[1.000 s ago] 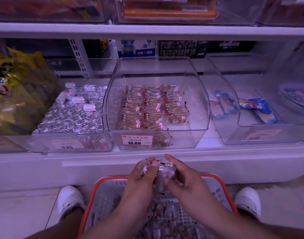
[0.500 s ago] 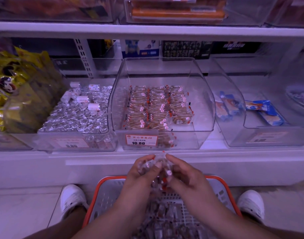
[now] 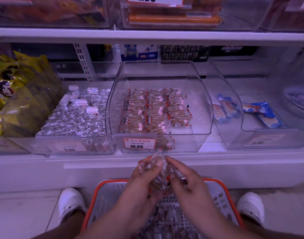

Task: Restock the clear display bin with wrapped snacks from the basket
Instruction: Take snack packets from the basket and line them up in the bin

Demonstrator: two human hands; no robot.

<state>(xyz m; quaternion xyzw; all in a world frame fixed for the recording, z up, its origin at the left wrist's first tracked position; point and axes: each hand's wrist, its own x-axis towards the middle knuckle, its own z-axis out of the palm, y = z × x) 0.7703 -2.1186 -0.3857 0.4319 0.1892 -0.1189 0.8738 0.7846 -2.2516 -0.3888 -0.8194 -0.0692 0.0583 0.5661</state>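
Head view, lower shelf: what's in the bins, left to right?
Yellow snack bags → silver foil-wrapped pieces → clear display bin with rows of wrapped snacks → blue-wrapped bars → more blue-wrapped bars.

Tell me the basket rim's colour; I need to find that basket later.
Orange-red rim on a pale grey basket, seen in the head view, the only one.

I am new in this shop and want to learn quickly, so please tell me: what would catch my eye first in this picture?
First, the left hand and right hand together hold a bunch of wrapped snacks above the orange-rimmed basket on the floor. Right behind them, at shelf centre, is the clear display bin with neat rows of the same snacks and a price tag reading 10.80. To its left, a bin of silver foil sweets shines.
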